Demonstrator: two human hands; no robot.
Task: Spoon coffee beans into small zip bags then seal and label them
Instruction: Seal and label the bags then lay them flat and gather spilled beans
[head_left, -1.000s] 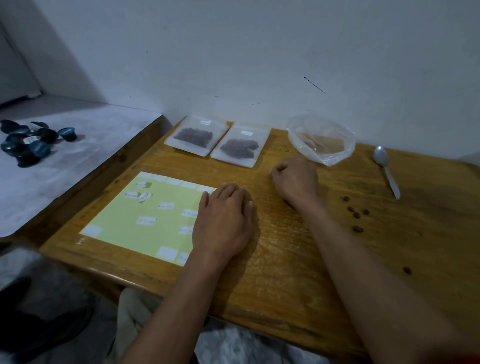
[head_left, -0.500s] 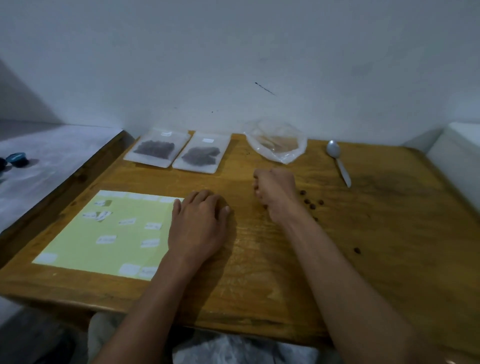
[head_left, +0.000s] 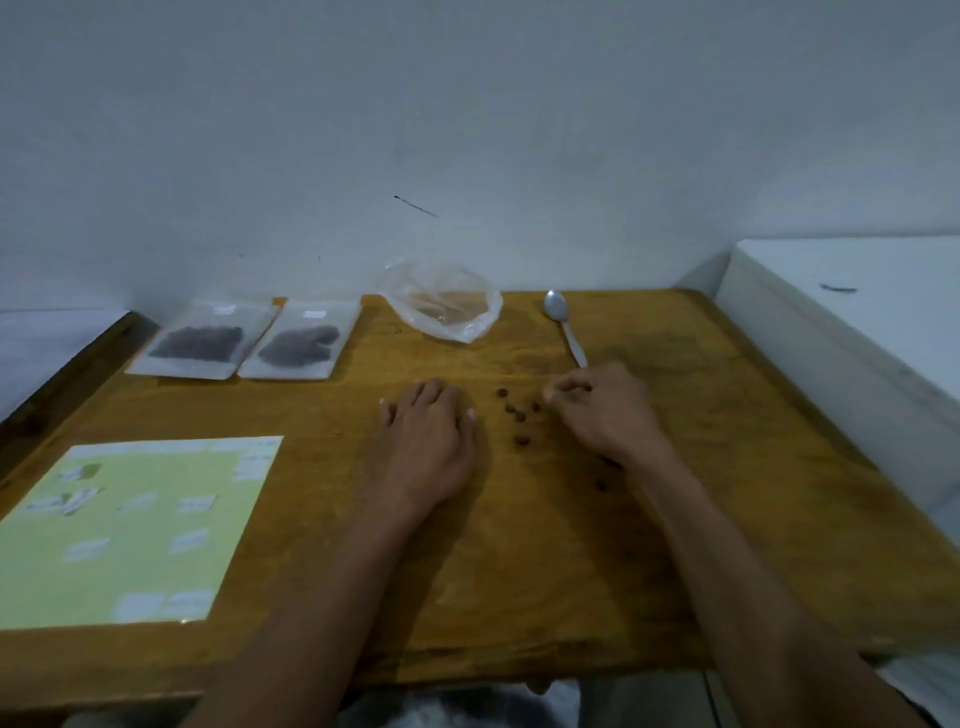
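Left hand (head_left: 426, 447) flat on table (head_left: 727, 467); right hand (head_left: 605, 410) fingers curled beside loose beans (head_left: 517, 413).

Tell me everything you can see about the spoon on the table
The spoon is a small, plain one that looks like silvery metal. It lies flat on the wooden table near the wall, bowl at the far end, handle running toward the person and slightly right. Its bowl looks empty. It lies right of the clear plastic bag, apart from it. The handle's tip ends just beside the right hand; whether they touch I cannot tell.
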